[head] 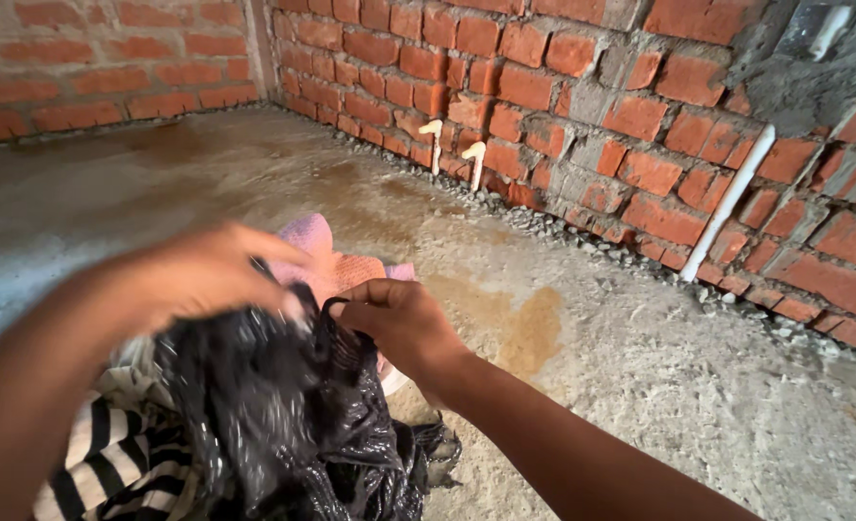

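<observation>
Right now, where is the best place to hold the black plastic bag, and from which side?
Probably at its gathered top edge, from above: the black plastic bag bunches upward there, where the right hand pinches it and the blurred left hand touches it.

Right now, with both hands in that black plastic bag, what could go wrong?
The thin black plastic bag might tear where the right hand pinches its edge and the left hand pulls. The pink cloth and the striped cloth lie by the bag, so they could slide onto the dusty concrete floor and pick up grit.
</observation>
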